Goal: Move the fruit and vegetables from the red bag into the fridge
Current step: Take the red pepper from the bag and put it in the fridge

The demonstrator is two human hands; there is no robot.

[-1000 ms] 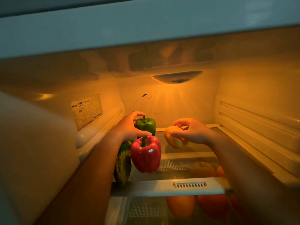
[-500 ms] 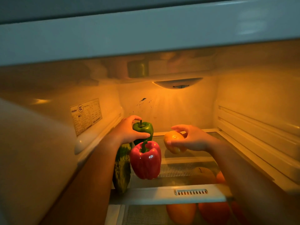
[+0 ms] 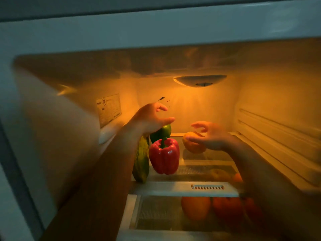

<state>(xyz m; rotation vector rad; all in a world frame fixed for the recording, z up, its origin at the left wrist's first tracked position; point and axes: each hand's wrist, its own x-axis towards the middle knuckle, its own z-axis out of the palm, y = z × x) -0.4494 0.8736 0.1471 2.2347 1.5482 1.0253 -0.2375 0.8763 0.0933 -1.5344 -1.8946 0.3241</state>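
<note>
Both my arms reach into the lit fridge. A green pepper stands at the back left of the glass shelf; my left hand hovers just above it, fingers loosely spread, holding nothing. An orange-yellow fruit sits on the shelf at back centre. My right hand is beside it with relaxed fingers, no longer gripping it. A red pepper stands in front of the green one, with a dark green cucumber lying along its left side.
Under the shelf a drawer holds an orange and red fruit. More fruit shows through the glass. A lamp lights the back wall. Rails line the right wall, a label the left.
Both hands have let go: my left hand lifted off the green pepper, and my right hand opened and drew back from the orange-yellow fruit. The camera has moved closer.
</note>
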